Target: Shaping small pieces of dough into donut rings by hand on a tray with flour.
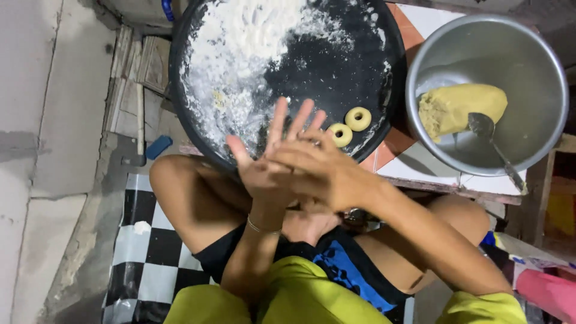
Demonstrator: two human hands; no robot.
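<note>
Both hands meet palm to palm over the near edge of a round black tray [336, 66]. Left hand [270, 162] sits under, fingers spread wide and pointing far, thin bracelet [259, 228] on the wrist. Right hand [324, 168] lies across it from the right, fingers flat. Anything pressed between the palms is hidden, so cannot tell whether they hold something. Tray is dusted with white flour [240, 48], heaviest on its far left. Two pale dough rings [349, 126] lie on the tray's near right, just beside the fingertips, side by side, whether touching is unclear. Right of the tray, a metal bowl [528, 48] holds a yellow dough lump [462, 105] with a spoon [489, 135] leaning beside it. Bench [420, 165] is tiled. Checkered floor [147, 252] near left.
</note>
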